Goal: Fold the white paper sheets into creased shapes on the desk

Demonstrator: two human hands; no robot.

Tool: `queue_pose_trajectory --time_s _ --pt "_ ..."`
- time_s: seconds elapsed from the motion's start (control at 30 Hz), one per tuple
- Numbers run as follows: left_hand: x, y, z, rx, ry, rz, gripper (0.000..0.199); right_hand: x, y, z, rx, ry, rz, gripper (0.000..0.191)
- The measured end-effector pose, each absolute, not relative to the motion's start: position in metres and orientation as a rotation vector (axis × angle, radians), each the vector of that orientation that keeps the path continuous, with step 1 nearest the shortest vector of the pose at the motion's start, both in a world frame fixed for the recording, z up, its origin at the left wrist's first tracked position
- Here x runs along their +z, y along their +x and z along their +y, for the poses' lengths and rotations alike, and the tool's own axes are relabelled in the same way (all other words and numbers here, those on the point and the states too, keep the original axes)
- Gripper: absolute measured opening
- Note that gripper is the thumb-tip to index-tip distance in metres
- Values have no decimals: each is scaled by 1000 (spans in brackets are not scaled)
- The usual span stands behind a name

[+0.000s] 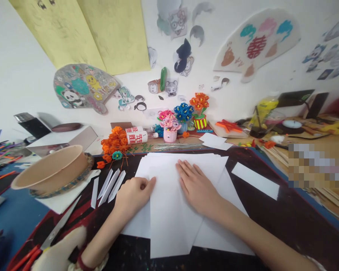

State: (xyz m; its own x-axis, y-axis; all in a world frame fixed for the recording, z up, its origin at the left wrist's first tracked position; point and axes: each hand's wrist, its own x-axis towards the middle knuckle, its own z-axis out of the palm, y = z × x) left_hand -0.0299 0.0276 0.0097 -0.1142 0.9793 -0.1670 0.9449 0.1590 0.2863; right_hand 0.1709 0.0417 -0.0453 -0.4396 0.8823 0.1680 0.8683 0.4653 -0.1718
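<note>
A white sheet of paper, folded over, lies on top of several other white sheets on the dark mat. My left hand is closed with curled fingers, and its thumb and fingertips meet at the left edge of the folded sheet. Flat on that sheet, with fingers stretched out, rests my right hand. Folded white paper strips lie left of my left hand. To the right of the sheets is a single white paper rectangle.
Red-handled scissors lie at the lower left, below a round beige hoop-shaped container. Orange craft flowers and small flower pots stand along the wall. At the right are a yellow bottle and wooden sticks.
</note>
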Motion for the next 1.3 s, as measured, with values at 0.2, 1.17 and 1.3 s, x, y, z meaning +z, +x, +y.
queue_pose_trajectory --time_s 0.2,1.17,1.3 --pt "13 -23 18 8 1948 2155 44 -46 168 46 106 -1570 -2444 56" --pt "-7 -20 3 -61 1983 2353 37 -51 169 45 106 -1554 -2397 55" --pt "-6 -22 2 0 1963 2337 37 -48 172 47 191 -1519 -2341 54"
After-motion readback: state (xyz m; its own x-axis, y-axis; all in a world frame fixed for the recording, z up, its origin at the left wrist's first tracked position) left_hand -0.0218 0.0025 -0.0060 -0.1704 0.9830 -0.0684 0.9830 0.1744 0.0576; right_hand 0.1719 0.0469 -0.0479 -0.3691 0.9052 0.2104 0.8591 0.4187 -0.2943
